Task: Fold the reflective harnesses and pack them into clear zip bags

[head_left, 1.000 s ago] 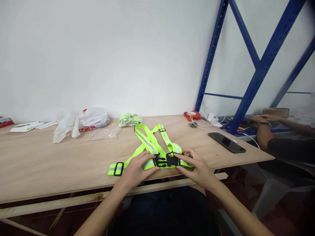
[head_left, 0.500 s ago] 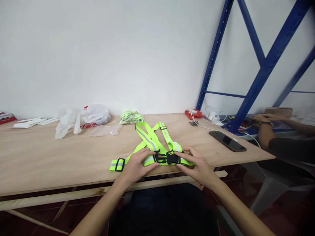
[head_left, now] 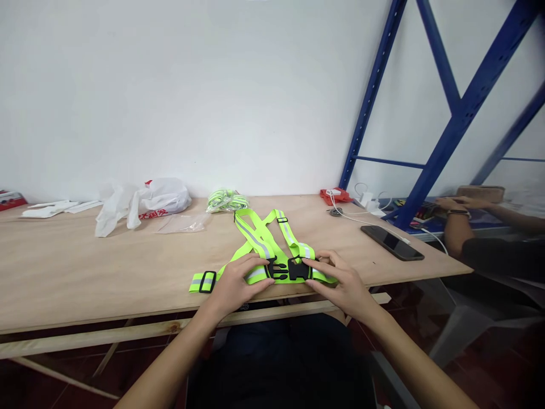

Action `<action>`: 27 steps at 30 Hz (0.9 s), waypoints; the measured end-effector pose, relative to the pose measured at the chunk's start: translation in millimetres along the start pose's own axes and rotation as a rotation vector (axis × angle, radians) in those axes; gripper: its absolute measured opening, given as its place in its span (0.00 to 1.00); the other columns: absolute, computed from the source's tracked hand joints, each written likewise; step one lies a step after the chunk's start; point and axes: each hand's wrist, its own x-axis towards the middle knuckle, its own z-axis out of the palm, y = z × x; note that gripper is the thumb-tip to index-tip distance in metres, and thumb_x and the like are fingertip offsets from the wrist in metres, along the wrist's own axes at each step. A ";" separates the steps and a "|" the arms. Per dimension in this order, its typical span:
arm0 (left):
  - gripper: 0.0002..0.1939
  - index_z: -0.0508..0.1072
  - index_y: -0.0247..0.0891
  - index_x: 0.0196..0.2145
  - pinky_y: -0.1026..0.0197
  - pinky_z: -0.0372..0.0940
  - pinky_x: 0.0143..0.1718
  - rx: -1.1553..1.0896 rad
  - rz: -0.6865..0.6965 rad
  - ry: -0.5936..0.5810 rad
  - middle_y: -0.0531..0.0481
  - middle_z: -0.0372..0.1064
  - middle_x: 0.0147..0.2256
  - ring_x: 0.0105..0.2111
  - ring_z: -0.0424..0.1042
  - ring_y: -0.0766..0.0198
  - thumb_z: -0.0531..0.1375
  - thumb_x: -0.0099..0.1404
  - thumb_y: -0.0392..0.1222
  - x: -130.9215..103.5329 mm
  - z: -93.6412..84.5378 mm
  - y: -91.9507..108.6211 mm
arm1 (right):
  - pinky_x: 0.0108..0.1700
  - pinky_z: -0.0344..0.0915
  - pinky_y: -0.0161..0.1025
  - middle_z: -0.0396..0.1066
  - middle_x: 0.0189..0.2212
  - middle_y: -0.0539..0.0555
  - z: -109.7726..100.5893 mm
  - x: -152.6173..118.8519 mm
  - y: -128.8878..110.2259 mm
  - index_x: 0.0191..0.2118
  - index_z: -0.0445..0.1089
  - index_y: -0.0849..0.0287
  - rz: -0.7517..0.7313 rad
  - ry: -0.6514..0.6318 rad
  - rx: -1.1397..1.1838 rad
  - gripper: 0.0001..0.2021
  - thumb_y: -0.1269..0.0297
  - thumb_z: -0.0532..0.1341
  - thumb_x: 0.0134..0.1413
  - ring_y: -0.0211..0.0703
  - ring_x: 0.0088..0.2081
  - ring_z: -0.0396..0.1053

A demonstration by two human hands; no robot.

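Note:
A neon green harness of reflective straps [head_left: 254,236] lies on the wooden table near its front edge. My left hand [head_left: 238,281] grips the pronged half of a black buckle [head_left: 279,269] between thumb and fingers. The socket half of the buckle [head_left: 298,269] is pinched in my right hand [head_left: 343,284]. The two halves face each other, apart by a small gap at most. To the left of my left hand, a black strap slider [head_left: 208,282] sits on a loose strap end.
White plastic bags [head_left: 164,197], a clear bag [head_left: 183,223] and bundled green straps [head_left: 227,201] lie along the wall. A phone [head_left: 392,242] with a cable rests at the right. Beyond the blue rack [head_left: 443,136], another person's arms [head_left: 460,227] are visible.
My hands and the buckle halves have hardly moved on the table. The whole view has shifted very slightly.

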 end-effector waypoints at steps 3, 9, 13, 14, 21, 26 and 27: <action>0.13 0.76 0.39 0.45 0.59 0.70 0.50 0.001 -0.002 -0.005 0.45 0.77 0.45 0.46 0.77 0.58 0.67 0.64 0.44 -0.1 0.3 -0.5 | 0.44 0.73 0.40 0.69 0.48 0.58 0.9 -0.7 -1.4 0.55 0.74 0.52 0.019 -0.011 -0.004 0.17 0.63 0.64 0.61 0.46 0.44 0.74; 0.15 0.76 0.39 0.47 0.58 0.69 0.51 0.002 0.006 -0.067 0.45 0.77 0.47 0.48 0.76 0.57 0.67 0.64 0.45 -1.6 0.9 -0.5 | 0.48 0.72 0.42 0.69 0.48 0.58 5.2 -2.3 -2.1 0.54 0.75 0.52 0.017 -0.040 -0.017 0.17 0.63 0.65 0.60 0.48 0.48 0.73; 0.14 0.75 0.40 0.47 0.59 0.70 0.48 -0.006 0.012 -0.088 0.45 0.76 0.47 0.47 0.76 0.57 0.65 0.65 0.46 -2.6 2.0 -1.0 | 0.48 0.72 0.42 0.69 0.47 0.58 11.9 -3.0 -3.5 0.54 0.75 0.52 0.030 -0.063 -0.021 0.17 0.62 0.66 0.60 0.49 0.48 0.72; 0.14 0.75 0.40 0.47 0.60 0.70 0.48 -0.005 0.014 -0.097 0.45 0.76 0.47 0.47 0.76 0.58 0.65 0.65 0.47 -2.8 2.5 -1.4 | 0.47 0.72 0.42 0.69 0.46 0.58 14.0 -3.1 -4.2 0.54 0.75 0.52 0.037 -0.071 -0.021 0.17 0.62 0.66 0.59 0.48 0.47 0.73; 0.15 0.74 0.40 0.48 0.60 0.69 0.48 0.053 -0.002 -0.128 0.46 0.75 0.47 0.47 0.76 0.58 0.65 0.66 0.45 -3.2 4.1 -1.8 | 0.47 0.73 0.43 0.69 0.44 0.58 30.0 -2.4 -8.3 0.55 0.74 0.53 0.061 -0.056 -0.073 0.19 0.63 0.68 0.57 0.49 0.47 0.73; 0.14 0.76 0.42 0.46 0.55 0.70 0.47 0.210 -0.093 -0.203 0.45 0.77 0.46 0.45 0.76 0.53 0.66 0.64 0.47 -2.3 4.1 3.7 | 0.48 0.73 0.46 0.73 0.47 0.58 21.5 3.2 -5.8 0.57 0.72 0.50 0.028 -0.107 -0.187 0.23 0.60 0.69 0.56 0.52 0.48 0.73; 0.14 0.76 0.42 0.46 0.53 0.70 0.46 0.251 -0.125 -0.235 0.45 0.77 0.45 0.45 0.76 0.51 0.67 0.63 0.47 -1.6 2.9 4.8 | 0.50 0.73 0.47 0.73 0.48 0.58 15.8 4.3 -3.3 0.58 0.71 0.49 0.025 -0.114 -0.210 0.24 0.58 0.69 0.55 0.53 0.49 0.73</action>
